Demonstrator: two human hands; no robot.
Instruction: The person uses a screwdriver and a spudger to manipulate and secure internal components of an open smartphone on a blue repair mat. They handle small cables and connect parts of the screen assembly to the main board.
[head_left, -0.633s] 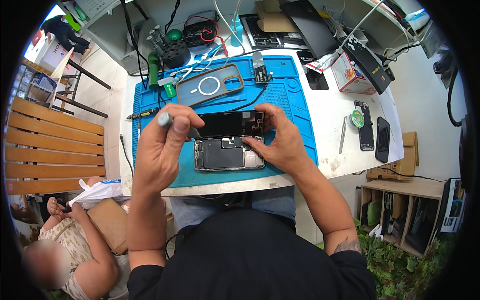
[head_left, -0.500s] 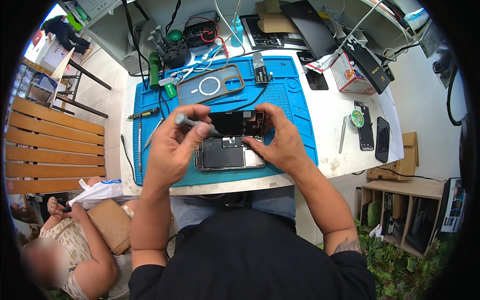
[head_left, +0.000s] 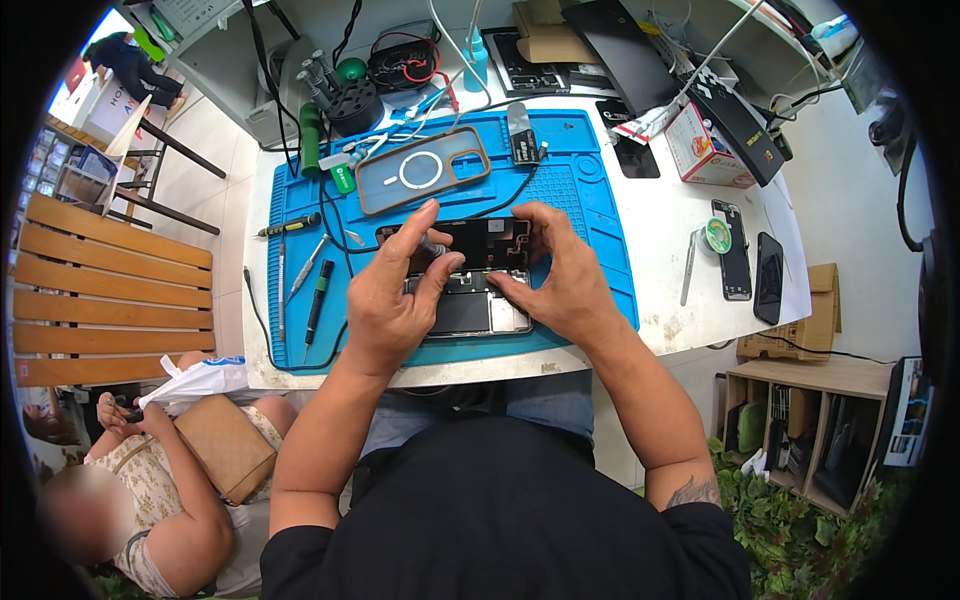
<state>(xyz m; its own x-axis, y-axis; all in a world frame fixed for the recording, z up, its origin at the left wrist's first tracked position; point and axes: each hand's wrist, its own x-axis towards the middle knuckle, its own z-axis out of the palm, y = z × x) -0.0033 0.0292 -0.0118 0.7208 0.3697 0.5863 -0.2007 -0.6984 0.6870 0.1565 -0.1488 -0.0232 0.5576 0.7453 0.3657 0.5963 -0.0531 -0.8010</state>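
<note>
An opened phone point(head_left: 462, 314) lies on the blue work mat point(head_left: 590, 215), its inner parts showing. Its dark screen panel point(head_left: 488, 238) is raised along the far side of the body. My left hand point(head_left: 392, 300) pinches a small grey screwdriver point(head_left: 432, 246) over the phone's left part; the tip is hidden behind the fingers. My right hand point(head_left: 568, 280) grips the phone at its right end, fingers behind the raised panel and thumb on the inside of the body.
A brown-rimmed clear phone case point(head_left: 424, 172) lies beyond the phone. Left on the mat are a black-and-green screwdriver point(head_left: 319, 300), a yellow-and-black screwdriver point(head_left: 289, 225) and a cable. To the right sit two phones point(head_left: 733, 250) and a green-rimmed round tin point(head_left: 716, 236). A person point(head_left: 190, 480) sits at lower left.
My left hand has moved right and nearer to the phone with the grey screwdriver, uncovering the black-and-green screwdriver on the mat. My right hand keeps its grip on the phone.
</note>
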